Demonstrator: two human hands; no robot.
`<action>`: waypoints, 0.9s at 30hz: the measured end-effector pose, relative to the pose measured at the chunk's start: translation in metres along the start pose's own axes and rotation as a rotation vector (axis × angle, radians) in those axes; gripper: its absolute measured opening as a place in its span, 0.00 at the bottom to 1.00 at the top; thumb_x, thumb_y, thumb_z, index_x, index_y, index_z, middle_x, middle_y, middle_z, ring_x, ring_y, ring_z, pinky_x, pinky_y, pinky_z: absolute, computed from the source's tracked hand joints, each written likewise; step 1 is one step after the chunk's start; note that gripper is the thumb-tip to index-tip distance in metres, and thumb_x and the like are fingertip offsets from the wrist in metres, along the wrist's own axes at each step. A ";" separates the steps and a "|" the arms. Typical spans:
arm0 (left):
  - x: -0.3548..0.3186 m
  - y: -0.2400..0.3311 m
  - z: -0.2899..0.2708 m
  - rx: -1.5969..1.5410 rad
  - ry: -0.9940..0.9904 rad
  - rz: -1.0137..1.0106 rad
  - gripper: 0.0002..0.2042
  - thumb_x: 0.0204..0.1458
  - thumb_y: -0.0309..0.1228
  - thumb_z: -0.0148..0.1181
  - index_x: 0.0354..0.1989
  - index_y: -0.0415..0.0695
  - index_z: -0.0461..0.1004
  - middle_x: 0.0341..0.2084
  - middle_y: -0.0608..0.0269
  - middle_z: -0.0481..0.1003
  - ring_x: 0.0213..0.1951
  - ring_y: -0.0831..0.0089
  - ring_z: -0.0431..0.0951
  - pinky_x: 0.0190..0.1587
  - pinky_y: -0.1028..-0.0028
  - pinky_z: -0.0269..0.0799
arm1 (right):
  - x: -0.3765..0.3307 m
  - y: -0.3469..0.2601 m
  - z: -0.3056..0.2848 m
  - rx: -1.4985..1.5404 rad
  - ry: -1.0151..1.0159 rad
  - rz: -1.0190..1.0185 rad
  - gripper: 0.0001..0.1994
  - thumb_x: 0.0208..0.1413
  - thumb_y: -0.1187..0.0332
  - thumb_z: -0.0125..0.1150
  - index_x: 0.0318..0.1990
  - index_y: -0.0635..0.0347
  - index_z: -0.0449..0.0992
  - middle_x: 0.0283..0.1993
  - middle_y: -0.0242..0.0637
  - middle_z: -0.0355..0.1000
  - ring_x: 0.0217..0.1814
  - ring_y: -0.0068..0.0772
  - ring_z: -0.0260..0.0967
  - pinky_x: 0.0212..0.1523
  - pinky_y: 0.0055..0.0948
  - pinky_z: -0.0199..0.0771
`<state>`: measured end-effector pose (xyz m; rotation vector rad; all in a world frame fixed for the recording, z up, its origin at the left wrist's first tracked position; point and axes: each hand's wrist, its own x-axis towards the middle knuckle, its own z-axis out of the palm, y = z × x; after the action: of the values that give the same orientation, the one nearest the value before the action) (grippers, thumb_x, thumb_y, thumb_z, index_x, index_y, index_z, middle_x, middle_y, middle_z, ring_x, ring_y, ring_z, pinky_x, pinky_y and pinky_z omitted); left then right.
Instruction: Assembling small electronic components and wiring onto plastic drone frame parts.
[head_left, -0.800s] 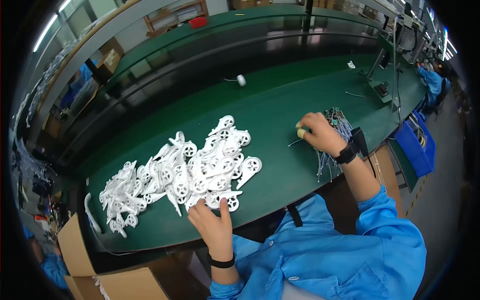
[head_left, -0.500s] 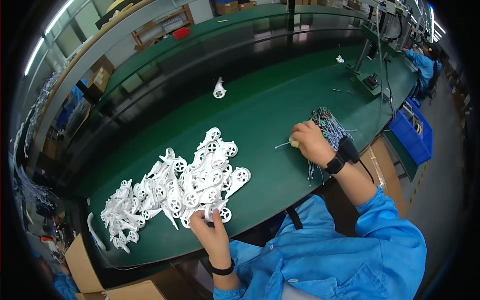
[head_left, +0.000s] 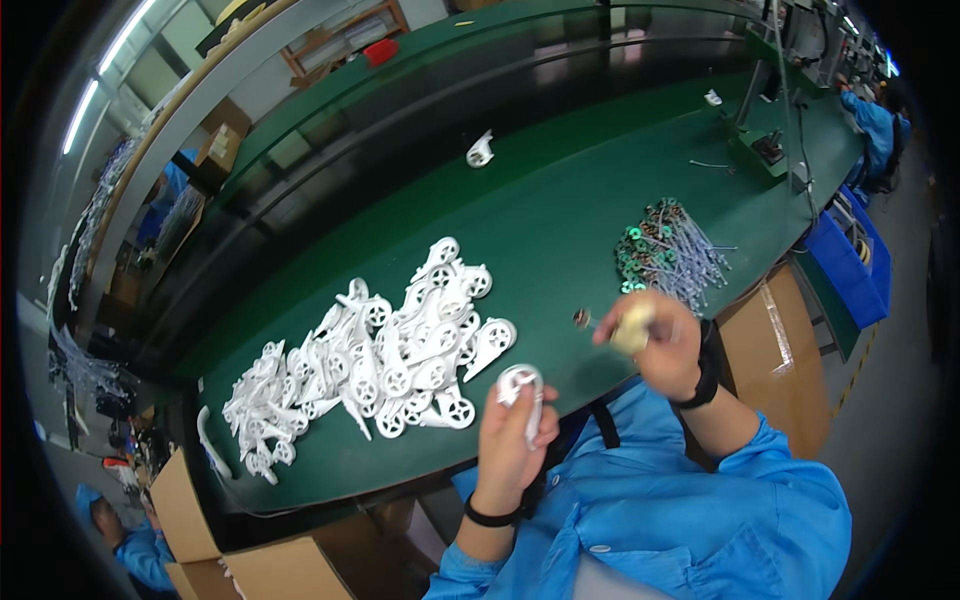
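Observation:
My left hand (head_left: 508,440) is closed round a white plastic housing (head_left: 520,382) with a round end and a narrow tail. Close by on the right, my right hand (head_left: 660,345), pale yellow covers on its fingertips, pinches a wired component (head_left: 582,318) whose small brownish head sticks out to the left. Motion blurs these fingers. Left of both hands, a heap of similar white housings (head_left: 400,345) with spoked round ends covers the green bench. Beyond my right hand lies a pile of wired components (head_left: 670,250) with green discs and pale grey-blue leads.
One white housing (head_left: 480,150) lies alone at the back of the green bench (head_left: 560,230). A green-based machine (head_left: 760,150) stands at the far right. Beside the bench are a blue bin (head_left: 850,270) and cardboard boxes (head_left: 775,350). A co-worker in blue (head_left: 872,130) sits beyond.
My left hand has lifted a white housing off the heap and moved right. My right hand has come from the pile toward my body with a wired component, nearing the left hand.

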<state>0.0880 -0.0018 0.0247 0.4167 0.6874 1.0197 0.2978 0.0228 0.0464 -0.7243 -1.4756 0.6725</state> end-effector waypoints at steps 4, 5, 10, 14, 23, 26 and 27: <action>0.007 -0.006 0.011 -0.068 -0.099 -0.032 0.09 0.63 0.28 0.48 0.49 0.43 0.61 0.39 0.55 0.73 0.24 0.82 0.65 0.23 0.84 0.59 | -0.019 -0.009 0.014 -0.288 -0.526 -0.390 0.11 0.51 0.77 0.57 0.43 0.62 0.73 0.45 0.44 0.73 0.45 0.45 0.72 0.43 0.39 0.71; 0.005 -0.006 0.009 -0.066 -0.091 -0.030 0.09 0.63 0.28 0.48 0.49 0.43 0.61 0.39 0.55 0.73 0.24 0.82 0.65 0.23 0.84 0.59 | -0.022 -0.011 0.015 -0.279 -0.526 -0.389 0.11 0.51 0.77 0.57 0.43 0.62 0.73 0.45 0.44 0.73 0.45 0.45 0.72 0.43 0.39 0.71; 0.001 -0.014 0.007 0.149 -0.006 0.208 0.15 0.58 0.25 0.57 0.49 0.40 0.60 0.39 0.54 0.74 0.31 0.81 0.73 0.26 0.85 0.64 | -0.023 -0.017 0.012 -0.303 -0.560 -0.258 0.16 0.48 0.77 0.61 0.47 0.63 0.73 0.46 0.42 0.70 0.46 0.41 0.70 0.46 0.35 0.68; -0.004 -0.018 0.006 0.334 0.035 0.348 0.19 0.55 0.24 0.60 0.50 0.38 0.59 0.40 0.56 0.73 0.39 0.78 0.75 0.36 0.81 0.70 | -0.023 -0.024 0.014 0.023 -0.372 0.372 0.19 0.48 0.74 0.66 0.49 0.63 0.72 0.40 0.36 0.68 0.42 0.26 0.69 0.41 0.23 0.68; -0.009 -0.027 -0.005 1.265 0.001 0.759 0.22 0.49 0.17 0.63 0.51 0.36 0.60 0.41 0.57 0.69 0.40 0.74 0.75 0.42 0.77 0.73 | -0.026 -0.002 0.023 0.477 -0.324 0.769 0.11 0.56 0.77 0.60 0.46 0.69 0.71 0.41 0.35 0.73 0.44 0.20 0.71 0.46 0.21 0.73; -0.003 -0.031 -0.012 1.170 -0.012 0.764 0.26 0.47 0.16 0.63 0.54 0.36 0.59 0.41 0.57 0.68 0.38 0.74 0.74 0.40 0.77 0.72 | -0.031 0.002 0.023 0.477 -0.313 0.792 0.10 0.56 0.79 0.58 0.46 0.69 0.71 0.42 0.37 0.74 0.45 0.22 0.72 0.47 0.23 0.74; 0.000 -0.029 -0.010 1.019 -0.007 0.721 0.27 0.47 0.16 0.64 0.55 0.37 0.58 0.41 0.57 0.67 0.37 0.75 0.74 0.38 0.78 0.72 | -0.031 0.004 0.023 0.513 -0.289 0.796 0.10 0.56 0.80 0.58 0.46 0.69 0.71 0.42 0.37 0.74 0.45 0.23 0.72 0.47 0.24 0.74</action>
<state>0.0995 -0.0158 0.0001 1.6416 1.0601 1.2699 0.2752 0.0012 0.0229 -0.8195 -1.1503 1.7507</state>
